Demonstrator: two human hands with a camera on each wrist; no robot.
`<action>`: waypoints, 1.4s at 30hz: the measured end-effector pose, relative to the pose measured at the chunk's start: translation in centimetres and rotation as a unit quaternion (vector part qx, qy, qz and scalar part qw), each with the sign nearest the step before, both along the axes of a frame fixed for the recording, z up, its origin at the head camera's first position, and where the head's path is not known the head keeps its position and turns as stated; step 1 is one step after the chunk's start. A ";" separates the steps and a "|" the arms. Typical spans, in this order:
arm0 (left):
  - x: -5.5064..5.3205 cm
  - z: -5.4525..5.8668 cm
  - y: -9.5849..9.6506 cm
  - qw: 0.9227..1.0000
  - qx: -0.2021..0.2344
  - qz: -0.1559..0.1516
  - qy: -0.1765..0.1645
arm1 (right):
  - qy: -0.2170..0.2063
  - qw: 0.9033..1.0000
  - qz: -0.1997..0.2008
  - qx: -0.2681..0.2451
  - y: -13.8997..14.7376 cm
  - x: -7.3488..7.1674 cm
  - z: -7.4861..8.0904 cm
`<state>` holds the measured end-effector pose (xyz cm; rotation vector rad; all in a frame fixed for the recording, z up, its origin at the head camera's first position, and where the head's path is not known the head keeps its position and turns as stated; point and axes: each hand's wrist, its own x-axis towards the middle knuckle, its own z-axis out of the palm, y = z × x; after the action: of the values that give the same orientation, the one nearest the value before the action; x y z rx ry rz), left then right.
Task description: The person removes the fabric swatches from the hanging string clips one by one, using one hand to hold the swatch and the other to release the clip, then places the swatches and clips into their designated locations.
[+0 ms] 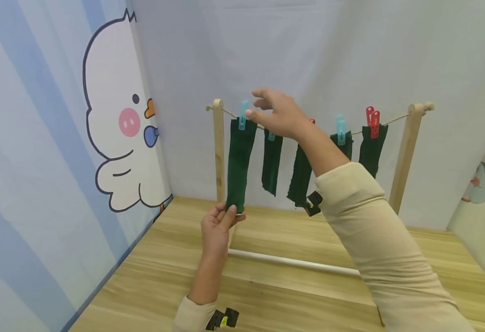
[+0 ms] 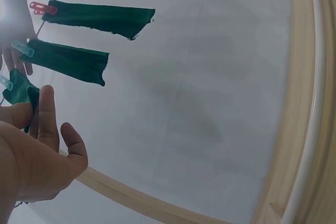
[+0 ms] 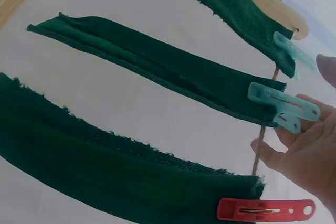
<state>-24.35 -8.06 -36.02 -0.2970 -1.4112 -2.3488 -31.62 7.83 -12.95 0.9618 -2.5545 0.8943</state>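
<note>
We record five dark green cloth strips [image 1: 239, 166], plain and unpatterned, on a beige string [image 1: 396, 121]. We list the pegs [image 1: 243, 115] holding them as pale turquoise and red: turquoise on the first strip, turquoise on the second, red on the third, turquoise on the fourth, red on the fifth. We note light natural wood for the posts [image 1: 218, 152], and the tabletop [image 1: 292, 295] in pale wood grain. We enter a white rod [image 1: 292, 262], cream ribbed sleeves [image 1: 375, 240], a backdrop [image 1: 30, 138] striped blue and white, and a white cartoon chick [image 1: 117, 120] with black outline, pink cheek, orange beak.
</note>
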 end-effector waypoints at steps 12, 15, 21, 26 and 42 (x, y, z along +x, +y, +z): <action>0.4 -0.2 0.0 1.000 -0.003 -0.005 -0.002 | -0.068 0.993 0.032 -0.092 -1.1 -0.1 -0.2; 0.3 -0.1 0.0 1.000 -0.002 -0.005 -0.001 | -0.057 0.992 0.028 -0.109 -1.3 0.0 -0.3; 0.5 0.0 0.1 1.000 0.009 0.002 -0.006 | -0.019 0.994 -0.007 -0.106 -1.0 0.0 -0.9; 0.4 0.1 0.2 1.000 0.012 0.006 -0.009 | -0.001 0.992 -0.005 -0.130 -0.4 -0.1 -1.1; 0.3 -0.3 0.5 1.000 0.020 -0.002 -0.006 | 0.027 0.983 0.004 -0.181 -0.1 -0.7 -1.5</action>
<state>-24.09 -7.59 -36.34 -0.2756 -1.3687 -2.3813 -32.34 7.70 -14.42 0.8710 -2.2339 1.2605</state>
